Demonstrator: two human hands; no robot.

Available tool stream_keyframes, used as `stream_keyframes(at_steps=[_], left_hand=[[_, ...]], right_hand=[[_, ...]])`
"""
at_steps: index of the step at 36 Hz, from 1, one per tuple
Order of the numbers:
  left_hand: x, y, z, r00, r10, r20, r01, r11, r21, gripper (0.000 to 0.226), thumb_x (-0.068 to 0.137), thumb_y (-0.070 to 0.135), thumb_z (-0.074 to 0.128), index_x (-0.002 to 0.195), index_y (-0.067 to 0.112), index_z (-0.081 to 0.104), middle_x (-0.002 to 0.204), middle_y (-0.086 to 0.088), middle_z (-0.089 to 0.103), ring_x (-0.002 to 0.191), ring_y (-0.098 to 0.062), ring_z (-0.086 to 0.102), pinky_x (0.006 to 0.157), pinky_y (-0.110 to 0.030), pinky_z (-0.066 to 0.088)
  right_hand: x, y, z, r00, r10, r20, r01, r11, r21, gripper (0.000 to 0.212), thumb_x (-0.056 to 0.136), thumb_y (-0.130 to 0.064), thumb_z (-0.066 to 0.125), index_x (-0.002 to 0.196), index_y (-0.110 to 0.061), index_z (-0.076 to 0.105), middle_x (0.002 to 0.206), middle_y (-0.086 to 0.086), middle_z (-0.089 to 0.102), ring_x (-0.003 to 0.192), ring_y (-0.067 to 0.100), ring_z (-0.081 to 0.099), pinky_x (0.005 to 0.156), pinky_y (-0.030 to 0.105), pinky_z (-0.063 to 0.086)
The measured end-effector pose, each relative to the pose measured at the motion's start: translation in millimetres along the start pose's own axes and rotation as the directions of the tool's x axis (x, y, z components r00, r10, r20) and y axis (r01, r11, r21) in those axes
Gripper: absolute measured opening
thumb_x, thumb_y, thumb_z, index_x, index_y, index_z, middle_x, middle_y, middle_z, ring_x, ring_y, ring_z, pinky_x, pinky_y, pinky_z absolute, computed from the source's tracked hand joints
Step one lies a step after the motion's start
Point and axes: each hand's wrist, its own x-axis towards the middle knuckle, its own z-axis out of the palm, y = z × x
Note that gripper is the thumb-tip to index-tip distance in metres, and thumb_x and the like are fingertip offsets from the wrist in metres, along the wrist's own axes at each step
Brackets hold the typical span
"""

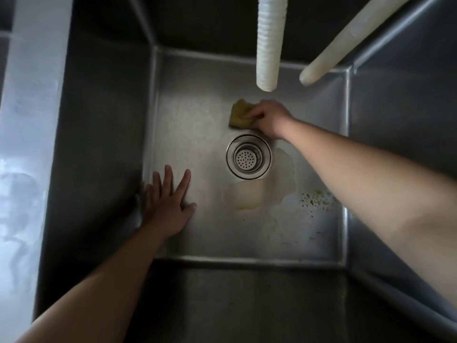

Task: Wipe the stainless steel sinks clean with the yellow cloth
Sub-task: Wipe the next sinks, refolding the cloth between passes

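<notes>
While both bare arms reach down into the stainless steel sink (pixel 247 233), the scene reads from 9 o'clock to 3 o'clock as follows.

1. A pale ledge (pixel 27 144) runs along the 9 o'clock edge of the view, outside the left wall of the basin.
2. The left hand (pixel 168 201) lies palm-down on the sink floor at about 8 o'clock from the drain strainer (pixel 248 157). Its fingers are straight and spread; it holds nothing. The little-finger side sits against the foot of the left wall.
3. The drain strainer, a round perforated basket in a metal ring, sits near the centre of the floor.
4. A pale residue patch (pixel 249 196) lies on the floor from 6 o'clock round to 3 o'clock of the strainer. Yellow specks (pixel 314 196) lie at its 4 o'clock, beside the right forearm.
5. A ribbed white hose (pixel 269 43) hangs down from 12 o'clock; its end is above the cloth.
6. The yellow cloth (pixel 239 114) rests bunched on the floor at 12 o'clock of the strainer, just beside its ring.
7. The right hand (pixel 270 118) grips the cloth's right portion, fingers curled together over it.
8. A smooth white tube (pixel 346 40) slants in from 1 o'clock.
</notes>
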Motion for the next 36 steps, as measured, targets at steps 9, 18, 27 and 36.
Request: stream_keyframes(at_steps=[9, 18, 27, 36], left_hand=[[-2, 5, -7, 0.998, -0.007, 0.056, 0.008, 1.0, -0.021, 0.087, 0.093, 0.057, 0.047, 0.144, 0.055, -0.024, 0.152, 0.003, -0.044, 0.145, -0.028, -0.033, 0.12, -0.047, -0.012], [-2, 8, -10, 0.997, -0.002, 0.071, 0.004, 1.0, -0.026, 0.087, 0.095, 0.054, 0.048, 0.147, 0.052, -0.021, 0.152, 0.001, -0.045, 0.144, -0.031, -0.034, 0.12, -0.049, -0.012], [-1, 9, -9, 0.997, -0.013, 0.076, 0.015, 1.0, -0.019, 0.087, 0.094, 0.056, 0.048, 0.146, 0.053, -0.023, 0.152, -0.001, -0.045, 0.143, -0.032, -0.036, 0.12, -0.05, -0.013], [-1, 9, -9, 0.997, -0.013, 0.076, 0.016, 0.999, -0.034, 0.088, 0.094, 0.056, 0.047, 0.143, 0.055, -0.026, 0.151, -0.001, -0.046, 0.142, -0.033, -0.037, 0.119, -0.051, -0.014]], right_hand=[[-36, 11, -40, 0.997, 0.054, -0.051, -0.047, 0.99, 0.131, 0.035, 0.09, 0.002, 0.059, 0.121, -0.012, 0.069, 0.11, 0.002, 0.068, 0.101, 0.012, 0.059, 0.09, 0.021, 0.046], [-9, 63, -85, 0.855, 0.221, -0.469, -0.299, 0.949, -0.099, 0.038, 0.09, -0.012, 0.06, 0.126, -0.021, 0.064, 0.127, 0.004, 0.063, 0.119, 0.027, 0.058, 0.098, 0.029, 0.046], [-69, 95, 10, 0.772, 0.424, -0.474, -0.522, 0.848, -0.092, 0.042, 0.088, -0.026, 0.055, 0.129, -0.028, 0.043, 0.133, 0.01, 0.052, 0.115, 0.041, 0.053, 0.088, 0.043, 0.046], [-44, 19, 45, 0.873, 0.347, -0.343, -0.3, 0.936, 0.184, 0.041, 0.084, -0.017, 0.053, 0.121, -0.033, 0.056, 0.124, 0.007, 0.057, 0.109, 0.036, 0.06, 0.082, 0.027, 0.038]])
